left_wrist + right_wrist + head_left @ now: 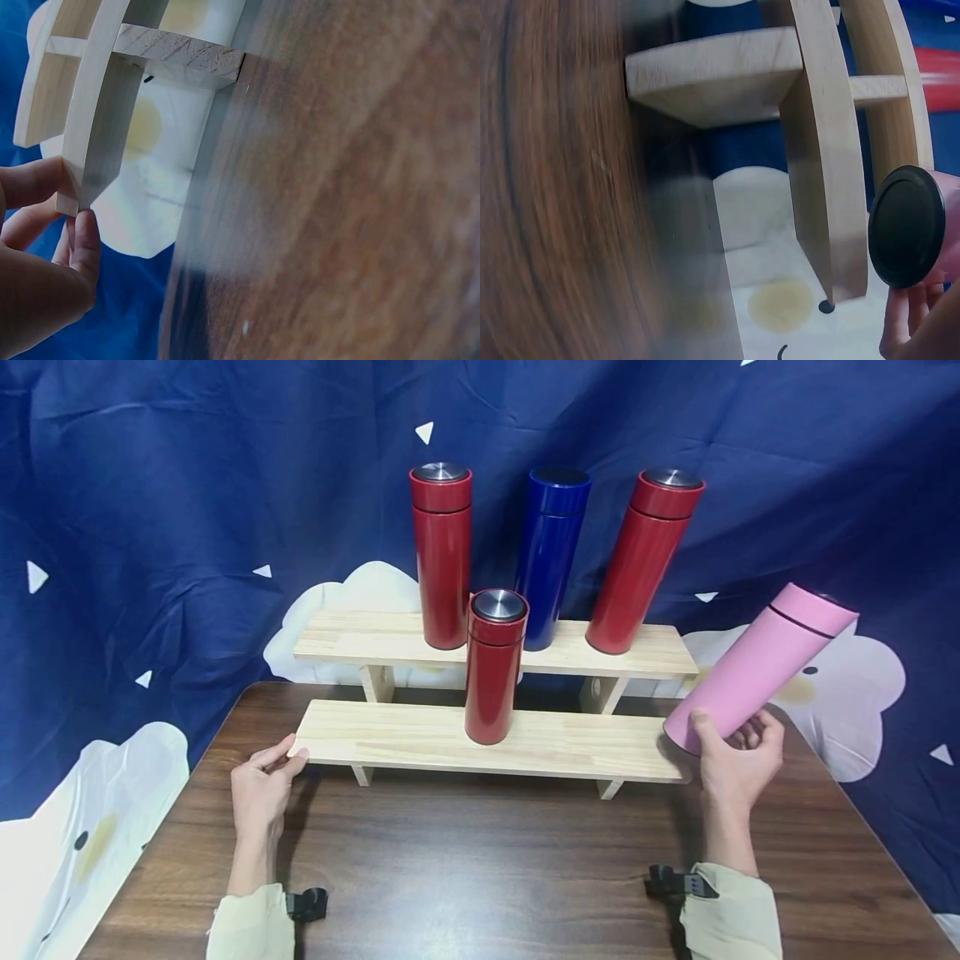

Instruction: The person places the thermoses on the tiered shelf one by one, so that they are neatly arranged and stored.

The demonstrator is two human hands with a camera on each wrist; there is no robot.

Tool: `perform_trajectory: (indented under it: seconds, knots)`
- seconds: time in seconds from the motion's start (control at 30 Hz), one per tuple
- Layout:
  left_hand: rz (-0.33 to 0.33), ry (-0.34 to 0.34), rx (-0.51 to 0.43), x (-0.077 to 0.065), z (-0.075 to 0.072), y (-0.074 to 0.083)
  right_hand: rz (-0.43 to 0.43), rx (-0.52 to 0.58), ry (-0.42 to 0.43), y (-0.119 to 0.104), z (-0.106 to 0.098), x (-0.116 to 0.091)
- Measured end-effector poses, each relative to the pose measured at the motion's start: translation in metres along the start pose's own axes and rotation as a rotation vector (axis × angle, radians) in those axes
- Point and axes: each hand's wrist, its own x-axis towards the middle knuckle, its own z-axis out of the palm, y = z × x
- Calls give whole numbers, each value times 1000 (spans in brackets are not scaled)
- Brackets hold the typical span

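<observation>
My right hand (pixel 741 768) grips a pink thermos flask (pixel 761 660) near its bottom, at the right end of the lower wooden shelf board (pixel 405 732). The flask leans to the right, and its round black base (pixel 906 226) faces the right wrist camera beside the board end. At the board's left end, my left hand (pixel 258 789) pinches the corner; thumb and fingers (pixel 88 240) show on it in the left wrist view. One red flask (pixel 495 681) with a silver lid stands upright near the middle of this lower board.
Behind, the upper shelf board (pixel 360 635) carries a red flask (pixel 442 568), a blue flask (pixel 551 560) and another red flask (pixel 643 572). Both boards rest on wooden supports on a brown table (pixel 465 868). A blue cloth (pixel 225 468) with white cloud shapes hangs behind.
</observation>
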Motion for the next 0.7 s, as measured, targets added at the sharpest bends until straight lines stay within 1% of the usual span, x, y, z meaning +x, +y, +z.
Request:
perform_trajectory:
  seconds: [0.23, 0.47, 0.7]
  knots:
    - [-5, -9, 18, -1, -1, 2, -6, 9, -26, -1, 9, -9]
    - [-4, -7, 19, -1, -1, 1, -32, -66, -76, 0, 11, -16]
    - [5, -2, 9, 0, -1, 0, -50, -68, -135, 2, 19, -25]
